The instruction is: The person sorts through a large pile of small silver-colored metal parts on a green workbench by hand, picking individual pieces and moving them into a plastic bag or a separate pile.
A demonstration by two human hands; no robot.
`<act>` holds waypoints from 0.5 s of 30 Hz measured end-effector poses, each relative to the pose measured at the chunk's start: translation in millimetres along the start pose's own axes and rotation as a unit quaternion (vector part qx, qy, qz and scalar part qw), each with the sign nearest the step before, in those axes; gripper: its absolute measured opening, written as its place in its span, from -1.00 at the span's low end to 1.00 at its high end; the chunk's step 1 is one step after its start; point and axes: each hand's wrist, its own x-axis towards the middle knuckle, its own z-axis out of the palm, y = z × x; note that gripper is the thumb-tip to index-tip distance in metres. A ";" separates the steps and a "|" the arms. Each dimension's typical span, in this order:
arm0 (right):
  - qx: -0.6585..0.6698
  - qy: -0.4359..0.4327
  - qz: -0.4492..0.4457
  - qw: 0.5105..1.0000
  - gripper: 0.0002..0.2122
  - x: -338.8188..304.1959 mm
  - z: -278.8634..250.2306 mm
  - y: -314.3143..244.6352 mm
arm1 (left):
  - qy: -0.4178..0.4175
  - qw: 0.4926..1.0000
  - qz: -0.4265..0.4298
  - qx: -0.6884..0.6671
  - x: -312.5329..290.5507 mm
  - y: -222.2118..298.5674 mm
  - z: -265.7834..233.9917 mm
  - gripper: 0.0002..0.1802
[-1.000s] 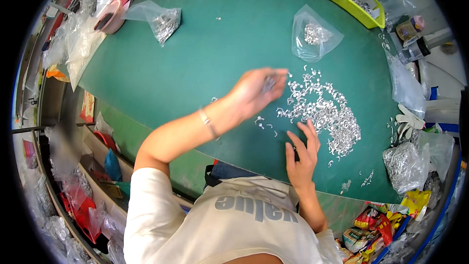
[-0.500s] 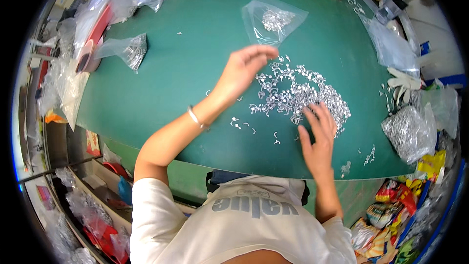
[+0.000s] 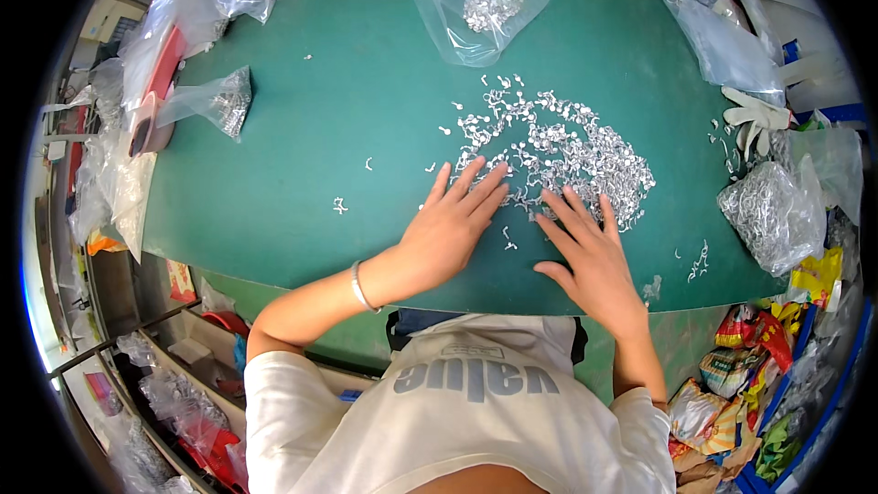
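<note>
Many small silvery metal pieces [image 3: 585, 160], hook-like with round heads, lie in a loose pile on the green tabletop [image 3: 302, 128]. My left hand [image 3: 450, 227], with a silver bangle at its wrist, rests palm down at the pile's near left edge, fingers spread. Over the pile's near side lies my right hand [image 3: 587, 252], its fingers apart and their tips among the pieces. Neither hand grips anything. Beyond the pile sits a clear plastic bag [image 3: 457, 23] with more such pieces inside. A few stray pieces [image 3: 340, 206] lie left of my left hand.
A small bag of metal parts [image 3: 230, 102] sits at the left. On the right are a white glove [image 3: 756, 117], a full bag of silvery pieces [image 3: 770, 224] and flat plastic bags [image 3: 727, 46]. Colourful packages [image 3: 727, 393] lie below the table's right edge.
My left hand has come back from near the clear bag to the pile's near left edge, its fingers now spread. My right hand has shifted slightly nearer me. The view has tilted a little.
</note>
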 end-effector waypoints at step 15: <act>-0.081 0.152 0.093 0.981 -0.60 -20.1 4.2 17.5 | 0.059 0.997 -0.018 -0.054 -20.0 9.7 1.0 -0.48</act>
